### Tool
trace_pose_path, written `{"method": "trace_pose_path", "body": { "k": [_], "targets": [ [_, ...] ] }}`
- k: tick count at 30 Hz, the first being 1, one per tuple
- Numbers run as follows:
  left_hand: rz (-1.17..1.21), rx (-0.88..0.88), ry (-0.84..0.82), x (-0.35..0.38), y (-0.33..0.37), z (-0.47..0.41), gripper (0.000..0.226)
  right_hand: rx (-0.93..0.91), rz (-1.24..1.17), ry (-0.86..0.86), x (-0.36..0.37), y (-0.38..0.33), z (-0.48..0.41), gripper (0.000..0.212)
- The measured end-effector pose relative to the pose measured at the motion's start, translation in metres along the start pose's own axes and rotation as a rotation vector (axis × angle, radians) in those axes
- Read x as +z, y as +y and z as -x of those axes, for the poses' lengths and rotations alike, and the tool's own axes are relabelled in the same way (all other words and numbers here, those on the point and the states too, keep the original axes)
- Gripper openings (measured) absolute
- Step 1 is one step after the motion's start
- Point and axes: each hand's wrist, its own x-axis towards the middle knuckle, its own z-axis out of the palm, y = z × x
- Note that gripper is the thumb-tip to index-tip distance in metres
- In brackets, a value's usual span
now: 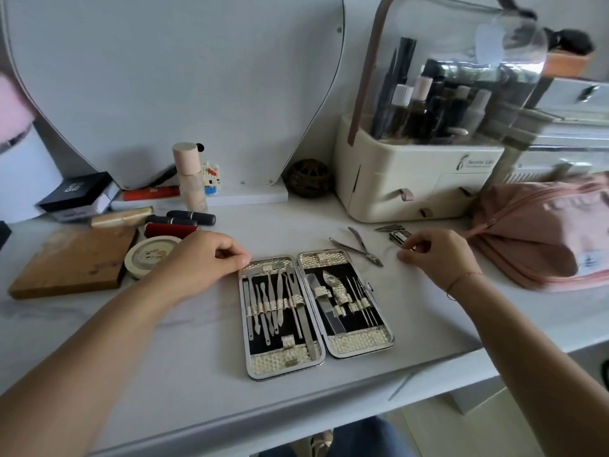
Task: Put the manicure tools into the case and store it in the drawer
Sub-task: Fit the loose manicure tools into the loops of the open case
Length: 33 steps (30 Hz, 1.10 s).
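right grip: my right hand [435, 255] has fingertips pinched on a small metal clipper [400, 237] near the back of the worktop [197, 374], just in front of the organizer [412, 179]
left grip: left hand [211, 255] curled shut, holding nothing, knuckles pressing the case's back left corner
case: case [313, 308] lies open flat near the front edge, most loops filled
loose tools: nippers [359, 247] and thin tools [390, 228] beside the right hand
how I'd do it: lift clear, slide into a free loop, keep the left hand bracing
drawer: can't tell which one
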Motion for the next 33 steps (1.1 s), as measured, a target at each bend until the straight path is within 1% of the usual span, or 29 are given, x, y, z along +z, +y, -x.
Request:
{"method": "trace_pose_path", "body": {
  "k": [7,12,15,19,21,23,24,25,27,28,30,33],
  "targets": [
    [0.004,-0.02,-0.006,0.0,0.001,0.0,0.006,0.034,0.039,0.001,0.003,-0.002,-0.009,0.006],
    [0.001,-0.025,-0.006,0.0,0.002,0.0,0.006,0.047,0.045,-0.005,0.003,-0.005,-0.01,0.008],
    [-0.003,-0.032,-0.002,0.0,0.001,0.0,0.006,0.041,0.084,-0.049,-0.003,-0.011,-0.01,0.005],
    [-0.012,-0.029,-0.003,0.0,0.001,0.0,0.006,0.015,0.306,-0.227,-0.006,-0.02,-0.013,0.027],
    [-0.01,-0.024,-0.003,0.0,0.001,0.0,0.006,-0.012,0.33,-0.251,-0.005,-0.022,-0.011,0.03],
    [-0.015,-0.022,-0.003,0.0,0.001,0.0,0.007,-0.042,0.229,-0.213,-0.008,-0.025,-0.007,0.031],
    [-0.021,-0.024,-0.004,0.0,0.001,0.0,0.007,-0.056,0.106,-0.206,-0.01,-0.028,-0.004,0.029],
    [-0.026,-0.024,-0.005,0.0,0.001,-0.001,0.007,-0.064,-0.085,-0.221,-0.013,-0.033,0.0,0.022],
    [-0.033,-0.021,-0.009,0.0,0.001,-0.002,0.007,-0.025,-0.511,-0.351,-0.015,-0.046,0.011,0.005],
    [-0.038,-0.018,-0.011,0.0,0.002,-0.002,0.007,-0.016,-0.643,-0.426,-0.014,-0.05,0.015,0.013],
    [-0.046,-0.018,-0.012,0.0,0.002,-0.002,0.006,-0.058,-0.713,-0.537,-0.008,-0.055,0.022,0.023],
    [-0.048,-0.016,-0.009,0.0,0.002,-0.001,0.007,-0.113,-0.709,-0.555,0.002,-0.06,0.026,0.022]
  ]
}}
